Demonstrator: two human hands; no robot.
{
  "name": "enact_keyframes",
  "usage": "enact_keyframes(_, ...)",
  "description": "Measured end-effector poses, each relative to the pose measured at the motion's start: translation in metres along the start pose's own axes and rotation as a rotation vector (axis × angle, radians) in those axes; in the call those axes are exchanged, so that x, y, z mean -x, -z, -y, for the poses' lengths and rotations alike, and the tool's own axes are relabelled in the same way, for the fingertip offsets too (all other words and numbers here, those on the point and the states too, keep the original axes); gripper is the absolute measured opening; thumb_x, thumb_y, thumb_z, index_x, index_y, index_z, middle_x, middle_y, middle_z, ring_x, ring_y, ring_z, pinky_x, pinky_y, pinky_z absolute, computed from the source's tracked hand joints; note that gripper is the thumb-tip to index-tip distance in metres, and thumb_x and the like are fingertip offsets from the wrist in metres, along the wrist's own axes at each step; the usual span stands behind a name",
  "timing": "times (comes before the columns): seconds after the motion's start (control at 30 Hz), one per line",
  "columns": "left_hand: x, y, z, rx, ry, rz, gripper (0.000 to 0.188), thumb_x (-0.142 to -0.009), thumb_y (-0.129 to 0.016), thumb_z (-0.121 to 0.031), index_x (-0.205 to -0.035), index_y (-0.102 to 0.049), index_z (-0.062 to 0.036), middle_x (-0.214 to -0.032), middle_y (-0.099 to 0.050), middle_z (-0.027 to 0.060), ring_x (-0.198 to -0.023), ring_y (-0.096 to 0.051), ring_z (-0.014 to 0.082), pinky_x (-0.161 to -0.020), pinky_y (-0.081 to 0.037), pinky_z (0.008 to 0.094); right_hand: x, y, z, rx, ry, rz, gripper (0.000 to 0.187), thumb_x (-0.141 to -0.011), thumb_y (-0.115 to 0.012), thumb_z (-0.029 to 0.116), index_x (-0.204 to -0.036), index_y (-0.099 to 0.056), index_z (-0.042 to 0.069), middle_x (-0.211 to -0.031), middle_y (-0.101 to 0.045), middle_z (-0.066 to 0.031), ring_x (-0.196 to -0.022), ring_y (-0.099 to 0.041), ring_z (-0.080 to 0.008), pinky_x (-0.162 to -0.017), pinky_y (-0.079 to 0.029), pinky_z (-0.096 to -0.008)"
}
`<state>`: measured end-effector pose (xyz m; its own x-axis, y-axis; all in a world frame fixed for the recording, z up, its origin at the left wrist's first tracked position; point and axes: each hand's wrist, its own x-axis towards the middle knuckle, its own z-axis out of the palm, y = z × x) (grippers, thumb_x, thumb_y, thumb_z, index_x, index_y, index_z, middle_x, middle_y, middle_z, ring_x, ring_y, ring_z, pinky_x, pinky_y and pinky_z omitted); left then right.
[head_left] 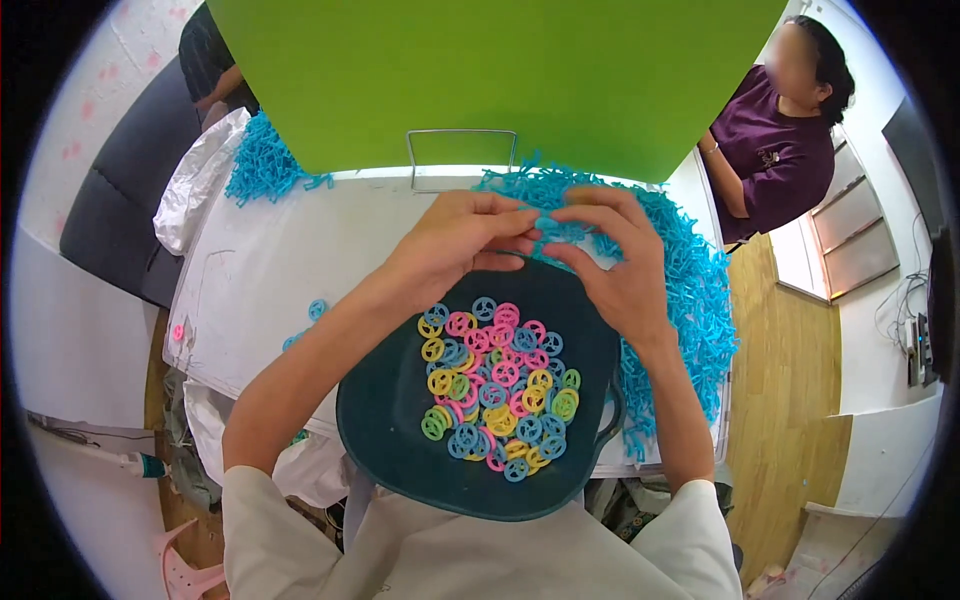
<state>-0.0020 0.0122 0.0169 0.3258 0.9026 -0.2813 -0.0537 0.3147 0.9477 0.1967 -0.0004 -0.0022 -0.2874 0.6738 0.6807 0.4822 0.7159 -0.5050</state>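
My left hand (pixel 468 236) is closed, pinching a small blue plastic piece (pixel 543 223) between thumb and fingertips. From the other side my right hand (pixel 618 252) curves its thumb and index finger around the same piece; its exact shape is partly covered by the fingers. Both hands are over the far rim of a dark green basin (pixel 385 400), which rests at the table's near edge, against my body. Inside the basin lie many small plastic wheel-like rings (pixel 505 374) in pink, blue, yellow and green.
A large heap of blue branched plastic pieces (pixel 685 290) spreads along the right; a smaller heap (pixel 262 165) lies far left. A green panel (pixel 490 80) stands behind a wire handle (pixel 412 150) on the white table (pixel 250 290). A person (pixel 785 140) sits at the right.
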Motion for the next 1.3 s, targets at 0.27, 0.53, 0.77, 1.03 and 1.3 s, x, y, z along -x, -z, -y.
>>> enact_keyframes(0.27,0.008,0.003,0.028,0.038,0.092,0.103,0.022,-0.097,-0.054,-0.022,-0.108,-0.059,-0.0037,-0.090,-0.065,0.0024,-0.077,-0.062,0.0093,-0.069,-0.054,0.0235,0.006,-0.001,0.004,-0.028,-0.132,0.094,0.025,-0.071,-0.074,0.001,-0.094,-0.068,0.004,-0.088,-0.068,-0.0078,-0.085,-0.064,-0.0201,-0.076,-0.049,-0.0305)
enact_keyframes(0.53,0.024,-0.024,0.084,-1.428,-0.723,0.167,0.020,-0.080,-0.061,-0.011,-0.099,-0.063,-0.0037,-0.101,-0.058,0.0126,-0.092,-0.060,0.0255,-0.070,-0.055,0.0379,0.006,-0.002,0.002,-0.164,-0.493,0.061,0.010,-0.084,-0.067,0.005,-0.093,-0.066,0.000,-0.082,-0.069,-0.0051,-0.071,-0.061,-0.0073,-0.065,-0.048,-0.0233)
enact_keyframes(0.77,0.021,-0.021,0.091,-1.375,-0.692,0.225,0.021,-0.072,-0.066,-0.005,-0.093,-0.061,-0.0045,-0.099,-0.058,0.0134,-0.091,-0.060,0.0312,-0.071,-0.053,0.0415,0.004,-0.002,0.006,-0.330,-0.524,0.124,0.013,-0.087,-0.065,0.007,-0.098,-0.064,-0.001,-0.083,-0.069,-0.0055,-0.077,-0.064,-0.0084,-0.071,-0.050,-0.0234)
enact_keyframes(1.03,0.039,0.004,0.029,-0.424,-0.299,-0.126,0.016,-0.084,-0.067,-0.008,-0.097,-0.059,-0.0036,-0.080,-0.064,0.0057,-0.075,-0.063,0.0156,-0.060,-0.050,0.0279,0.005,0.001,0.003,-0.362,-0.509,0.164,0.008,-0.085,-0.062,0.001,-0.092,-0.063,-0.001,-0.085,-0.069,-0.0073,-0.081,-0.065,-0.0111,-0.075,-0.052,-0.0255)
enact_keyframes(1.3,0.038,0.000,0.033,-0.085,-0.353,-0.152,0.016,-0.094,-0.058,-0.011,-0.098,-0.052,0.0038,-0.091,-0.061,0.0098,-0.075,-0.063,0.0129,-0.064,-0.058,0.0277,0.012,-0.010,0.019,-0.260,-0.433,0.159,0.009,-0.081,-0.060,-0.003,-0.088,-0.064,0.000,-0.083,-0.069,-0.0084,-0.082,-0.067,-0.0151,-0.076,-0.051,-0.0279)
